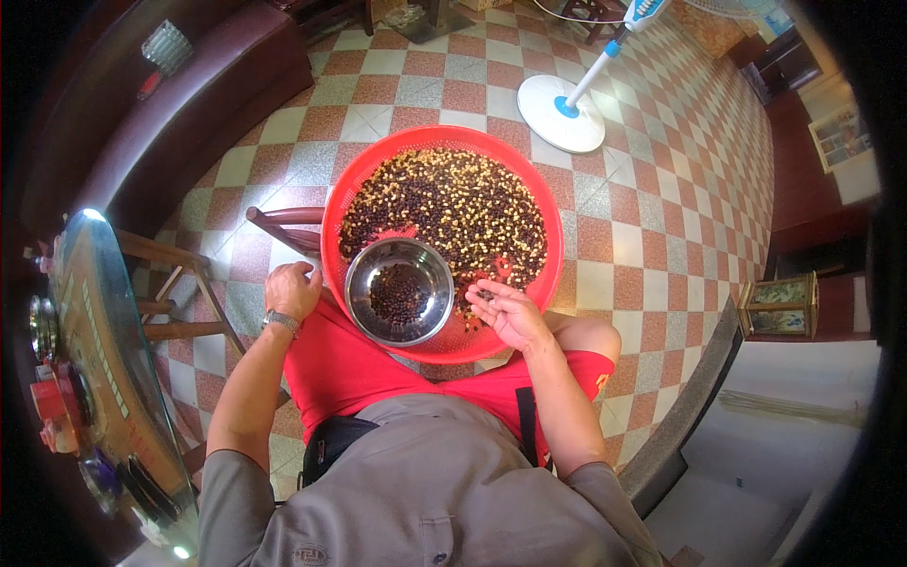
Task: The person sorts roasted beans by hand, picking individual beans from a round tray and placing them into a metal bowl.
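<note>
A round red perforated plastic basket (549, 212) lies before me, holding a spread of dark and yellowish beans or seeds (439, 195). In its near left part stands a steel bowl (360, 312), with dark beans (398, 294) covering its bottom. My right hand (514, 315) is over the basket's near right side, palm turned up and fingers slightly bent. A few dark pieces (486, 295) show at its fingers. My left hand (292, 292), with a wristwatch (282, 322), is by my knee, just left of the basket. Its fingers are curled and their tips partly hidden.
A wooden stool leg (283, 216) juts out left of the basket. Beyond it stands a white pedestal fan (560, 113) on the checkered tile floor (638, 248). A glass-topped table (120, 368) with several items is at left, near a dark wooden bench (205, 92).
</note>
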Available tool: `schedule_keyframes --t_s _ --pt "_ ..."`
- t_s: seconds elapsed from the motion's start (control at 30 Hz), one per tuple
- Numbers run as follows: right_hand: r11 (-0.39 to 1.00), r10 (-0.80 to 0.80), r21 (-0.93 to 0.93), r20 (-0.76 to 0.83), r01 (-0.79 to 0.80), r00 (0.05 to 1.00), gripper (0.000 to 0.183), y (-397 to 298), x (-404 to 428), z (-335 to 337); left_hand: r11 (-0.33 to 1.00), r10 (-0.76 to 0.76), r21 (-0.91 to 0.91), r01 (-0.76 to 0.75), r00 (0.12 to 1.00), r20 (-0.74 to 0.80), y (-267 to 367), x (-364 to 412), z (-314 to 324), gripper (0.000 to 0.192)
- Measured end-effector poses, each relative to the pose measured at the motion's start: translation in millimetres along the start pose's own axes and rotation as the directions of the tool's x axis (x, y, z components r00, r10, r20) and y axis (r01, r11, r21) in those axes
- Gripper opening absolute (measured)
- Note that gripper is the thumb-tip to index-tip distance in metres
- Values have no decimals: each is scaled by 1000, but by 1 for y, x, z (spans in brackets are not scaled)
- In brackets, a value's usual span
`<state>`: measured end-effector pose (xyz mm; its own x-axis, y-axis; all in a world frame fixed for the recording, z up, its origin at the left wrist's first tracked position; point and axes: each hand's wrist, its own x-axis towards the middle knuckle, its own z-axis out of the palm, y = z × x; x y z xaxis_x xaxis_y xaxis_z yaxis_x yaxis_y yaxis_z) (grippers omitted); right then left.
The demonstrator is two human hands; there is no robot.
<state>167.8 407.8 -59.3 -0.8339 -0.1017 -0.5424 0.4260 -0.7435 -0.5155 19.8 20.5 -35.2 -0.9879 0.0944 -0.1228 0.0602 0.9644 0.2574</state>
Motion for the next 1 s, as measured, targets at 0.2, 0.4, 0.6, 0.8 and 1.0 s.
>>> schedule_keyframes --t_s 0.2,0.4,0.6,0.8,1.0 --pt "964 -170 -220 -74 150 983 38 6 -1 20 1000 0 -7 0 1000 14 -4 2 4 34" --pt "301 -455 -849 273 435 848 44 16 -6 90 1000 -3 -17 3 1000 16 -3 0 2 34" --pt "528 -553 -800 -70 284 830 38 26 25 38 1000 19 -20 -20 999 -32 -2 -2 1 33" --pt "970 -141 -237 -367 54 919 48 -8 45 26 999 -33 -16 33 999 39 8 1 -7 32" --pt "944 -327 -17 -174 329 929 68 -53 57 67 1000 3 -7 -3 1000 1 -11 -4 5 34"
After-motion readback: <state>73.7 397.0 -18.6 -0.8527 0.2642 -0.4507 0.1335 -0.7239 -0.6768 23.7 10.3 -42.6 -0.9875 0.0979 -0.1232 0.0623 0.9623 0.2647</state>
